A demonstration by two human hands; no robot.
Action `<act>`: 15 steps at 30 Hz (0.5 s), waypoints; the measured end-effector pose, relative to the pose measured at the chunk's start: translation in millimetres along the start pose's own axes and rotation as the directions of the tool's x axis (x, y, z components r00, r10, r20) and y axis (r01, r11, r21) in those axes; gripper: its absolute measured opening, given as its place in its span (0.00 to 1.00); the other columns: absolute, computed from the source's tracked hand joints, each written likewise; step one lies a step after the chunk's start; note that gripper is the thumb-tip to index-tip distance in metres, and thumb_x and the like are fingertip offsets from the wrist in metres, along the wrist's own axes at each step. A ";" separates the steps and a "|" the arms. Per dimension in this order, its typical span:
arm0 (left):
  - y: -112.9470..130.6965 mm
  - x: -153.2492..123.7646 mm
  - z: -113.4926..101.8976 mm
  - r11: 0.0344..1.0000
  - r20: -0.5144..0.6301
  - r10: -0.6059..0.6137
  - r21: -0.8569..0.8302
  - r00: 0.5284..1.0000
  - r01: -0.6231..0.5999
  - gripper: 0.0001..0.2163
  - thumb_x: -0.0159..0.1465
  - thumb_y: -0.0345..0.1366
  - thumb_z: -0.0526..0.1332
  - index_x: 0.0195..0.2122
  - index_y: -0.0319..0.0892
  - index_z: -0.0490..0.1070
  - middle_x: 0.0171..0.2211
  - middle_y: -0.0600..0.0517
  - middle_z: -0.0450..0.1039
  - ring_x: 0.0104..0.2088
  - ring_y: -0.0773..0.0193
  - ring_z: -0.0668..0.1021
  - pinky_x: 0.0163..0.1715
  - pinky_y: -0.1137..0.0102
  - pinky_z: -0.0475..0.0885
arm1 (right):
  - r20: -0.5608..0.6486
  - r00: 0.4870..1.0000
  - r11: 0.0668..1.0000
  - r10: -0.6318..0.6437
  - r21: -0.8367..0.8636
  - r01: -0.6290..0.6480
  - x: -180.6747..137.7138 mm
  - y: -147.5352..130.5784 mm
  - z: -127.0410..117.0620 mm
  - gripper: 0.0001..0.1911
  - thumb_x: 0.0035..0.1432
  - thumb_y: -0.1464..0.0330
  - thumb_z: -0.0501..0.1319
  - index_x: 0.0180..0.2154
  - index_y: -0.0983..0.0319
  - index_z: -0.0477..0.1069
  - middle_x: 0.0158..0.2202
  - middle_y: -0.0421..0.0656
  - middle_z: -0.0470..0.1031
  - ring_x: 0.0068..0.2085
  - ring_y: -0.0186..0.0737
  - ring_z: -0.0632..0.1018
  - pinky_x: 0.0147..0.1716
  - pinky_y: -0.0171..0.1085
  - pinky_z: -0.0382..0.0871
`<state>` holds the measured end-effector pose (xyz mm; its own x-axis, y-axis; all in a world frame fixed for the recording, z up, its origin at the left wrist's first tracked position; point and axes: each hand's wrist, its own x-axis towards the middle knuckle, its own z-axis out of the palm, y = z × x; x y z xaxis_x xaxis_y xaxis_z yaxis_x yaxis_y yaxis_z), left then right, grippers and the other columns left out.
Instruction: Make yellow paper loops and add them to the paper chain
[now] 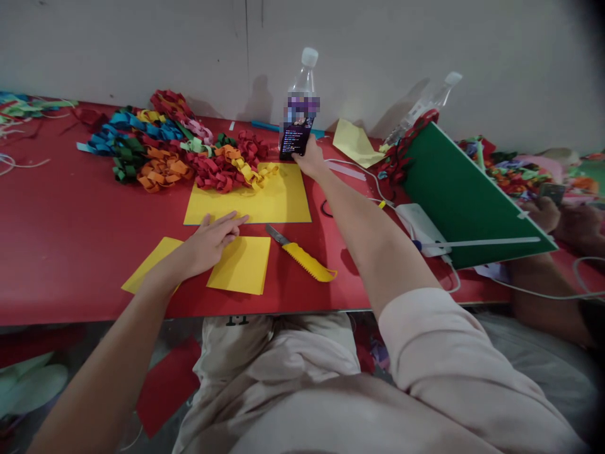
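Observation:
My left hand (210, 243) lies with its fingers stretched out, over the near edge of a large yellow paper sheet (288, 198) and beside a smaller folded yellow sheet (243, 268). Another yellow piece (154, 261) is partly covered by my left wrist. My right hand (312, 157) reaches far forward and grips the lower corner of a phone (293, 140) with a lit screen. The phone stands upright in front of a clear plastic bottle (305, 79). A yellow-handled utility knife (307, 260), blade out, rests right of the folded sheet.
Piled paper chains (165, 167) in several colours overlap the large sheet. A green board (463, 195) leans at the right beside a white power bank (420, 227) and cables. Behind it lies a second bottle (439, 94). Another person's hand (543, 214) shows at far right.

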<state>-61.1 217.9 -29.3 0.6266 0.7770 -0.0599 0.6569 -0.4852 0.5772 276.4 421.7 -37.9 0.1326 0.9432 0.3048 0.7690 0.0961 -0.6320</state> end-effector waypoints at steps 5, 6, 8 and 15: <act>4.1 -0.9 -1.9 1.000 0.009 -0.020 -0.006 1.000 0.020 0.16 0.73 0.41 0.42 0.49 0.47 0.67 0.71 0.49 0.61 0.75 0.56 0.52 0.73 0.43 0.37 | 0.004 1.000 1.000 0.002 -0.026 -0.002 -3.2 -3.7 -0.5 0.30 0.53 0.70 0.66 0.56 0.59 0.58 0.52 0.53 0.78 0.55 0.58 0.78 0.57 0.58 0.72; 4.9 -1.2 -2.4 1.000 0.010 -0.024 -0.006 1.000 0.024 0.17 0.73 0.41 0.42 0.52 0.48 0.67 0.70 0.49 0.62 0.75 0.56 0.52 0.73 0.43 0.36 | -0.003 1.000 1.000 0.000 -0.031 0.000 -3.5 -4.3 -0.1 0.30 0.53 0.71 0.66 0.56 0.59 0.58 0.52 0.53 0.78 0.55 0.59 0.78 0.57 0.58 0.72; 5.6 -1.7 -2.8 1.000 0.007 -0.025 -0.010 1.000 0.025 0.18 0.73 0.41 0.41 0.56 0.48 0.66 0.70 0.49 0.62 0.75 0.57 0.51 0.73 0.43 0.35 | -0.017 1.000 0.999 -0.003 -0.041 0.002 -3.3 -4.5 1.0 0.30 0.53 0.72 0.64 0.56 0.60 0.57 0.51 0.54 0.78 0.55 0.59 0.78 0.56 0.58 0.72; 0.9 -0.6 -0.4 1.000 0.001 -0.001 -0.014 1.000 0.001 0.15 0.73 0.42 0.43 0.46 0.47 0.67 0.71 0.49 0.60 0.75 0.56 0.52 0.73 0.45 0.37 | -0.006 1.000 1.000 -0.004 -0.022 0.004 4.5 4.1 1.7 0.29 0.56 0.71 0.65 0.57 0.60 0.58 0.54 0.55 0.76 0.58 0.58 0.76 0.60 0.61 0.68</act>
<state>-61.1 217.1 -28.4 0.6264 0.7770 -0.0615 0.6515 -0.4786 0.5886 279.1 426.9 -40.4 0.1338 0.9407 0.3117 0.7833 0.0923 -0.6148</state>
